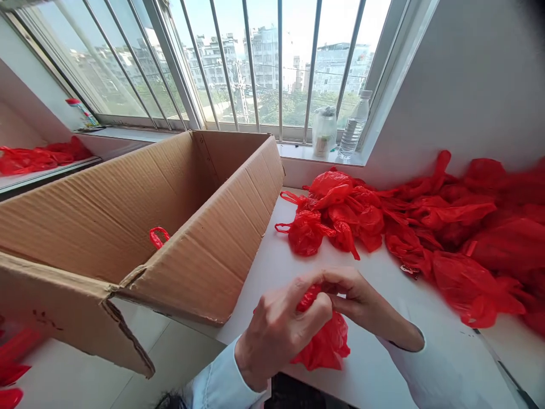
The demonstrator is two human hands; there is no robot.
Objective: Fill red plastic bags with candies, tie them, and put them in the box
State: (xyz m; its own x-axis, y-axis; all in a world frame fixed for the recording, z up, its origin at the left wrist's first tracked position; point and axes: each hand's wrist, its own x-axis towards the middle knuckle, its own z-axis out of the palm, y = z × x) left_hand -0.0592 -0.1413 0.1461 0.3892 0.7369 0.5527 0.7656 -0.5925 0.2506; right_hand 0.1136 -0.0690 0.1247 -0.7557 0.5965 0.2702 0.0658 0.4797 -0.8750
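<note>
My left hand (283,326) is closed around the top of a red plastic bag (326,343), with thumb and fingers pinching the gathered film. Across from it, my right hand (347,289) pinches the same bag's top, its fingertips meeting the left hand's. The bag's lower part hangs crumpled beneath both hands, over the near edge of the white table (374,358). What the bag contains, if anything, is hidden. Just beyond my hands lies a cluster of red plastic bags (336,210) with loop handles standing up.
An open cardboard box (221,250) stands at the left, a red bag handle (159,237) showing inside. More red bags (460,227) are heaped along the right wall. A plastic bottle (355,125) and a clear jar (324,132) sit on the windowsill.
</note>
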